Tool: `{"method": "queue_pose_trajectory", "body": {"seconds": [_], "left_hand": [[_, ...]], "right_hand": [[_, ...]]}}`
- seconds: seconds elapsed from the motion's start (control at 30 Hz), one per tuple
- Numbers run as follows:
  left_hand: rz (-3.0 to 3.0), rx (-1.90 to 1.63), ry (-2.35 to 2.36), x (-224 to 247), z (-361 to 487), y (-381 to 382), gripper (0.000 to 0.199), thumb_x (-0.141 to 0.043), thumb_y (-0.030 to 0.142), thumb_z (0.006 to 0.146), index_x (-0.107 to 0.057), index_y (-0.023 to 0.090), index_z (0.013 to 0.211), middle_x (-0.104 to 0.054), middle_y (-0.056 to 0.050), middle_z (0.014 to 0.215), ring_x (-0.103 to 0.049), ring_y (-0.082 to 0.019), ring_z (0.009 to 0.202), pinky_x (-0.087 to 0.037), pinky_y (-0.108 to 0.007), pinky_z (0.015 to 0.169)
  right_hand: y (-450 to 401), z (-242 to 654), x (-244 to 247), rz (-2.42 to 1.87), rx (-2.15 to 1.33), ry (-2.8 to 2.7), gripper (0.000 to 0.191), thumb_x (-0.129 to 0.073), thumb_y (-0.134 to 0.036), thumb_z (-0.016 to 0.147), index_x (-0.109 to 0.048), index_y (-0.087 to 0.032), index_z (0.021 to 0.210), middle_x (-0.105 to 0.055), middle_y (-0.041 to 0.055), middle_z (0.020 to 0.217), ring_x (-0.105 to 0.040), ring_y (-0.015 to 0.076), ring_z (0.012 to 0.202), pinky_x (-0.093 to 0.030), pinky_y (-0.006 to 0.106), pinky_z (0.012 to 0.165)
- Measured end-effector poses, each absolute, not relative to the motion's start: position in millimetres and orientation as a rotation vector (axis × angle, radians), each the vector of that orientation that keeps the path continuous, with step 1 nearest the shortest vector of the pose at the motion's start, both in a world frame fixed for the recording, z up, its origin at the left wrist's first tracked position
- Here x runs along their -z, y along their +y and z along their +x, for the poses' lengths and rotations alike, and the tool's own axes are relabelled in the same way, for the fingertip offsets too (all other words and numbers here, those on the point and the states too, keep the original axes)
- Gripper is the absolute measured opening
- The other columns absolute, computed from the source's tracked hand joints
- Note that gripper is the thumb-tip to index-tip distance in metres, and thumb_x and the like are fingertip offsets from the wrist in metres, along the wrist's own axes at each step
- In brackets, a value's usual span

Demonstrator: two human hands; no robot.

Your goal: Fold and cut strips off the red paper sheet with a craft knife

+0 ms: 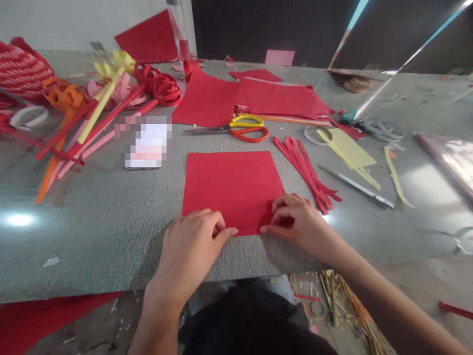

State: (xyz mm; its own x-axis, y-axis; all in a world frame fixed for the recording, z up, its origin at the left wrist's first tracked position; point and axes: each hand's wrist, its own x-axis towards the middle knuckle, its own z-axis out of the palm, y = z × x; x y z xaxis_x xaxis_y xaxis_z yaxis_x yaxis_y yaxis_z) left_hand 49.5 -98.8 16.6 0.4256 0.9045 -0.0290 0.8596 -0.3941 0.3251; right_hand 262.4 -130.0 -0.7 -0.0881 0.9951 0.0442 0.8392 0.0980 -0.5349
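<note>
A red square sheet of paper [232, 187] lies flat on the grey table [96, 231] in front of me. My left hand [192, 246] rests on its near left edge, index fingertip pressing the edge. My right hand [295, 219] presses the near right corner, fingers curled on the paper. Both index fingertips point toward each other along the near edge.
Scissors with yellow and red handles [236, 129] lie behind the sheet. A bundle of red paper strips [306, 172] sits to the right, then yellow strips [351, 153] and a metal blade [354, 185]. Larger red sheets [258, 96] lie farther back. Paper flowers on sticks [96, 108] fill the left.
</note>
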Motion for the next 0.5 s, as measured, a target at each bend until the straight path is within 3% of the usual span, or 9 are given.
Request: {"method": "queue_pose_trajectory", "body": {"seconds": [0.5], "left_hand": [[2.462, -0.171, 1.483, -16.3, 49.0, -90.2, 0.024, -0.062, 0.040, 0.078, -0.056, 0.024, 0.061, -0.058, 0.005, 0.058, -0.050, -0.013, 0.050, -0.029, -0.026, 0.050]], "right_hand": [[-129.2, 263.4, -0.7, -1.782, -0.517, -2.030, 0.024, -0.072, -0.038, 0.072, -0.062, -0.022, 0.057, -0.058, 0.0005, 0.079, -0.051, 0.0179, 0.080, -0.037, 0.033, 0.069]]}}
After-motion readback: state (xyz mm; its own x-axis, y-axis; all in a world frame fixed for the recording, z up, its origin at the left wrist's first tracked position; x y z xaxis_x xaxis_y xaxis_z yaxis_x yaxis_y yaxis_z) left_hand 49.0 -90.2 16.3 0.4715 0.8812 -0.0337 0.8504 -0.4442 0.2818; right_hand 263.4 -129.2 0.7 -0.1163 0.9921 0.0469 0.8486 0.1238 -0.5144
